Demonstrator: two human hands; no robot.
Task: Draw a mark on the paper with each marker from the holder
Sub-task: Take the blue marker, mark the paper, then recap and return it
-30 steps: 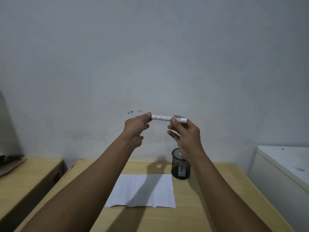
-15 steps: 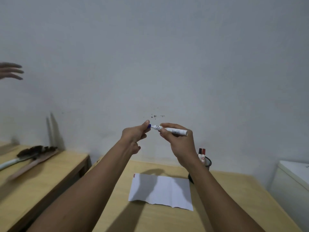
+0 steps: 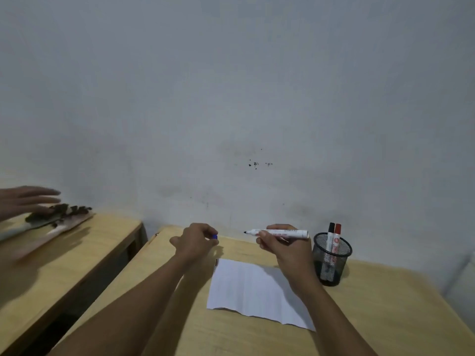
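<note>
I am holding the uncapped marker [image 3: 281, 233] in my right hand [image 3: 282, 246], fingers curled shut around the middle of its white barrel, its dark tip pointing left and level above the far edge of the paper [image 3: 253, 291]. It is looking light and stiff, a smooth plastic tube, so I am judging that a grip nearer the tip would be steadying the stroke better than this mid-barrel hold. My left hand [image 3: 196, 242] is closing around the small blue cap [image 3: 215, 236], pinching it between thumb and fingertips; the cap is tiny and slick, easy to be dropping. The paper is lying flat on the counter [image 3: 385, 317], thin and creased, likely to be sliding under the tip unless something is pinning it. The mesh holder [image 3: 331, 260] is standing just right of the paper, with a black-capped marker [image 3: 330, 237] and a red-capped marker [image 3: 337, 238] upright inside. No mark is showing on the paper yet.
</note>
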